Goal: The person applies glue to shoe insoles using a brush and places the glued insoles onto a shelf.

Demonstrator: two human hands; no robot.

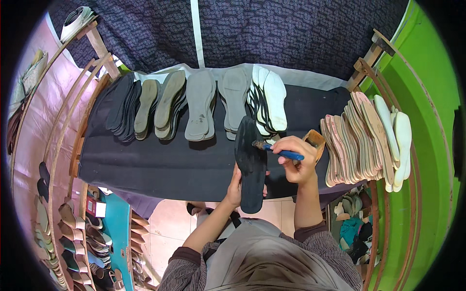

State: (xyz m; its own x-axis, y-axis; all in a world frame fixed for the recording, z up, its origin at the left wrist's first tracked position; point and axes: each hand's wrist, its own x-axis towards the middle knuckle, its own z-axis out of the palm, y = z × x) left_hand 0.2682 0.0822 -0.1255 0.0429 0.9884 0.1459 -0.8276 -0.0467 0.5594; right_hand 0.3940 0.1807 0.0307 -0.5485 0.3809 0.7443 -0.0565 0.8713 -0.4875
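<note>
My left hand is closed around the lower half of a black shoe sole, held upright in front of me with its broad end away from me. Part of the fingers is hidden behind it. In my right hand is a small brush with a blue handle, gripped between thumb and fingers. Its bristles touch the upper part of the sole, where the surface looks darker and wet. Just beyond the right hand stands a small yellow-brown container, partly covered by the hand.
Stacks of grey soles, black soles and white soles line the back of the black-covered table. Beige and pink soles lean together at the right end. Wooden racks with shoe parts stand at both sides.
</note>
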